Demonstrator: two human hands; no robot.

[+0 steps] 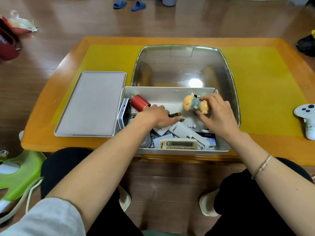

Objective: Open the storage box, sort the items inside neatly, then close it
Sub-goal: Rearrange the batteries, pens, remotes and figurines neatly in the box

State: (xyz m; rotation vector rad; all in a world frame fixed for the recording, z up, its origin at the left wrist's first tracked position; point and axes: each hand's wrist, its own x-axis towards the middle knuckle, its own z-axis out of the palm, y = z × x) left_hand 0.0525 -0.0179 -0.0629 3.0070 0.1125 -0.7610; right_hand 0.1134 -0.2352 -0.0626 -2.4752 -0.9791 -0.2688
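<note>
The right hand has its grip pinched on the toy figure at the storage box's far end, while the left hand, fingers hidden, reaches the pen; crossing arms could topple the red cylinder nearby.

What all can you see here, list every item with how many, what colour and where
box: 1, white, open, table's near edge
lid: 1, grey, flat on table left of box
toy: 1, orange figure in blue, far right of box
cylinder: 1, red, far left of box
calculator: 1, cream, near side of box
pen: 1, dark, mid box
tray: 1, clear, behind box
table: 1, orange with yellow mat
controller: 1, white, table's right edge
slippers: 2, blue, floor beyond table
stool: 1, green, floor at left
left hand: 1, reaching into box
right hand: 1, grips toy
</note>
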